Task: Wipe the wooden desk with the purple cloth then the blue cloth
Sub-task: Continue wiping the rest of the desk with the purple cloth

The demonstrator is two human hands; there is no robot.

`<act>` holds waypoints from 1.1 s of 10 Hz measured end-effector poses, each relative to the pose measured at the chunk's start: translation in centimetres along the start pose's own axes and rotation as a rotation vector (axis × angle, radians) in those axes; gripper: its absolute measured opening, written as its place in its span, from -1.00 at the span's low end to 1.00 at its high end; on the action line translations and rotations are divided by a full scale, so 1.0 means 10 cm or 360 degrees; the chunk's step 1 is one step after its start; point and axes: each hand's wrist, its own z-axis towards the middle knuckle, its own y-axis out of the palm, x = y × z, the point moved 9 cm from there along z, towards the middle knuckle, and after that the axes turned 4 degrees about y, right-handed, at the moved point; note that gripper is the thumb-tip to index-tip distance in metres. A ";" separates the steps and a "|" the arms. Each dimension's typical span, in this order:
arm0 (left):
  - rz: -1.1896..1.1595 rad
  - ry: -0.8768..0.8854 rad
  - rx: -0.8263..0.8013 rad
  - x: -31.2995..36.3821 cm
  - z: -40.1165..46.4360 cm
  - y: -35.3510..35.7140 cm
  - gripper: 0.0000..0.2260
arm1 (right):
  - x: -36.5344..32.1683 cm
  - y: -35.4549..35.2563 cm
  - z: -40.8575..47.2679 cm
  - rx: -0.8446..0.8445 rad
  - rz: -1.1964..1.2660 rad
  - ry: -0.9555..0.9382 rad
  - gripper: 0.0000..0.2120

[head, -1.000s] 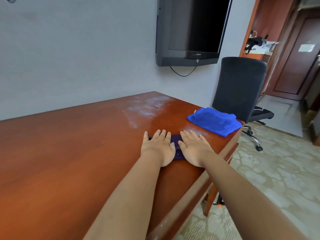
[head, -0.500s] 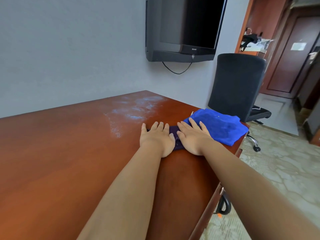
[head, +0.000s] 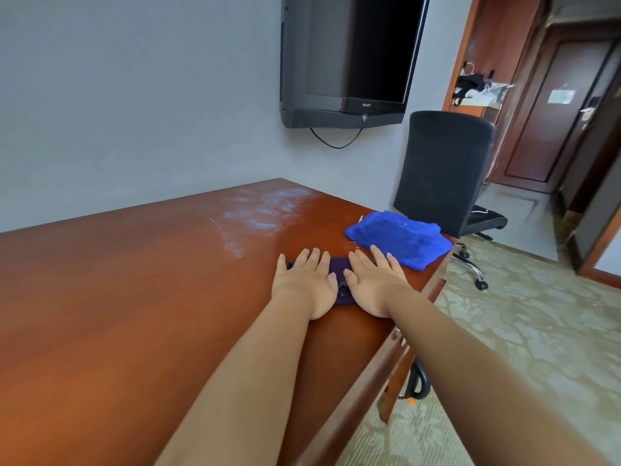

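Purple cloth (head: pixel 337 268) lies flat on the wooden desk (head: pixel 134 297), mostly hidden under two palms set side by side. The left hand (head: pixel 304 283) presses down on its left part, fingers straight and close together, pointing toward 12 o'clock, thumb out toward 9. The right hand (head: pixel 373 284) presses on its right part, fingers likewise straight and slightly spread, aimed toward 11 o'clock. Neither hand curls round the fabric. Both forearms reach long and nearly straight from 6 o'clock, the right one crossing over the desk's near edge. The blue cloth (head: pixel 400 238) sits bunched at 2 o'clock from the hands, just beyond the right fingertips, near the desk's corner. A pale dusty smear (head: pixel 265 210) marks the wood at 11 o'clock. A black chair (head: pixel 443 173) stands past the blue cloth.
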 end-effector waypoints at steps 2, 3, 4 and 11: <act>-0.0002 0.0022 -0.0027 0.12 -0.45 0.03 -0.51 | -0.05 0.00 -0.53 0.0074 0.0012 0.0038 -0.48; 0.0014 0.0014 -0.0027 0.16 -0.60 0.04 -0.51 | -0.10 -0.09 -0.77 0.0250 0.0042 0.0014 -0.52; 0.0027 0.0013 -0.0022 0.18 -0.66 0.04 -0.51 | -0.18 -0.18 -0.91 0.0405 -0.0021 -0.0103 -0.59; -0.0003 0.0165 -0.0005 0.18 0.12 0.01 -0.54 | 0.03 -0.16 -0.18 0.0060 -0.0084 0.0094 -0.60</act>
